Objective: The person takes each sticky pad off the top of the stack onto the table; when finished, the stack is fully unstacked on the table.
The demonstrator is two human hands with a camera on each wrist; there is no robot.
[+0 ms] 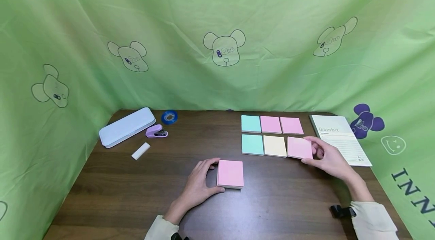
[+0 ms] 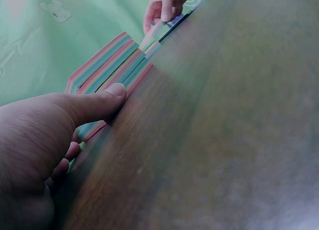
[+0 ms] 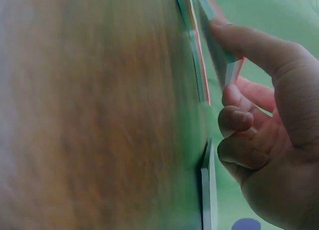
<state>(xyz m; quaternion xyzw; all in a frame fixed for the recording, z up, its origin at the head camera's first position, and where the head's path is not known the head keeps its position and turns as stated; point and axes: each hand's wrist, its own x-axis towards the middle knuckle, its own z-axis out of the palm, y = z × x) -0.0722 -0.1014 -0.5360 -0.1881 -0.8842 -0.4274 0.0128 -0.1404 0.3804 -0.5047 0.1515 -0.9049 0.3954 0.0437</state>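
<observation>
My left hand point(image 1: 200, 183) grips a thick stack of square sticky notes point(image 1: 230, 174) at the front middle of the table. Its thumb lies along the near side and its fingers are at the far left corner. Pink shows on top, and the left wrist view reveals striped pink, yellow and blue edges. Farther right, my right hand point(image 1: 326, 157) pinches a thinner pink sticky note pad point(image 1: 298, 147) by its right side. In the right wrist view that pad point(image 3: 217, 50) is tilted and raised off the wooden table, beside other pads.
Behind lie two mint pads point(image 1: 251, 123), two pink pads point(image 1: 270, 124) and a cream pad point(image 1: 275, 146). A white notepad point(image 1: 343, 138) is at right. On the left are a pale case point(image 1: 127, 127), blue tape point(image 1: 169, 117), a purple stapler point(image 1: 156, 131) and a white eraser-like block point(image 1: 141, 151).
</observation>
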